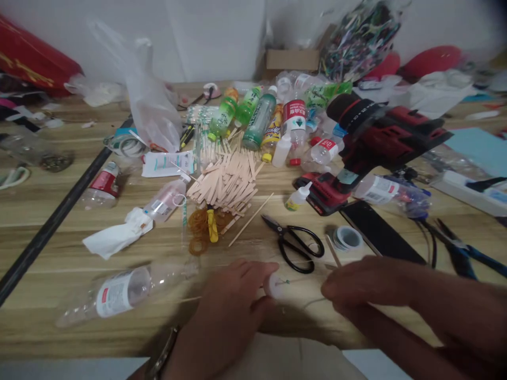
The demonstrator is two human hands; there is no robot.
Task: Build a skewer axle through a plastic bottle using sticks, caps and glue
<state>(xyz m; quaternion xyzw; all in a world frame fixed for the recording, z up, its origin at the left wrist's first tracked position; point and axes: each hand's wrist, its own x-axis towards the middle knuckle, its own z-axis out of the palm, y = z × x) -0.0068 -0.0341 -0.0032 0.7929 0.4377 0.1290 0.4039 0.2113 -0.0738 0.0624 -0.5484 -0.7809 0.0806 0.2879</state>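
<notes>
Your left hand [233, 306] sits at the middle of the bench's [39, 338] front edge, thumb and fingers pinching a small pale round piece [273, 285] just above the top. Your right hand [368, 285] is toward the front right corner, fingers bunched and blurred; can't tell whether they grip anything. A thin wooden stick [333, 250] shows just past those fingertips. Black scissors [280, 230] lie beyond the piece, away from the front edge, blades apart, tips toward the back left corner. Roll [336, 240] just beside the stick, dark flat slab [380, 232] next, pliers [455, 243] nearer the right edge. Red-and-black drill [380, 126] stands behind, small dropper bottle [298, 198] near its base. Heap of flat sticks [225, 182] mid-bench; labelled clear bottle [119, 294] lies toward the front left corner.
</notes>
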